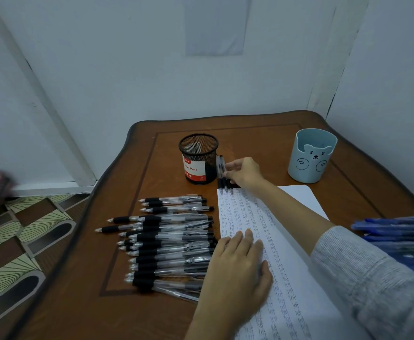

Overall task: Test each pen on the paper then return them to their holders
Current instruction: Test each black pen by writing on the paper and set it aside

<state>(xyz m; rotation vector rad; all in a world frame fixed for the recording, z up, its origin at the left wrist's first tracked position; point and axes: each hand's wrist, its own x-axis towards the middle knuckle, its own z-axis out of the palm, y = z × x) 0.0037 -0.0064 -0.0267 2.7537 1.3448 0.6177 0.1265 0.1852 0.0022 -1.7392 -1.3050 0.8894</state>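
Okay, left hand [240, 263]: flat on the sheet, fingers straight and together, pinning it down, holding nothing.
Paper [287, 278]: white sheet covered in rows of small test marks, running away toward the holders.
Black pens [166, 241]: a big row on the table [117, 315] just left of the sheet, lying crosswise, tips to the left.
Blue pens [397, 239]: a heap at the right edge, well apart from the action.
Right hand [244, 173]: reaching across, fingertips and thumb curled onto a small bunch.
Three pens [223, 176]: side by side just right of the mesh holder, tips resting on the sheet's far edge.
Long axis: runs near to far, tips pointing back at the person, clicker ends away.
Handling: light, stiff, smooth clear barrels that could roll or fan apart. My call is to take them at the black rubber grips or mid-barrel, all three squeezed together.
Mesh holder [198, 158]: black, upright, the likely home for this bunch.
Bear cup [311, 155]: pale blue, upright, further right, presumably for the blue ones.
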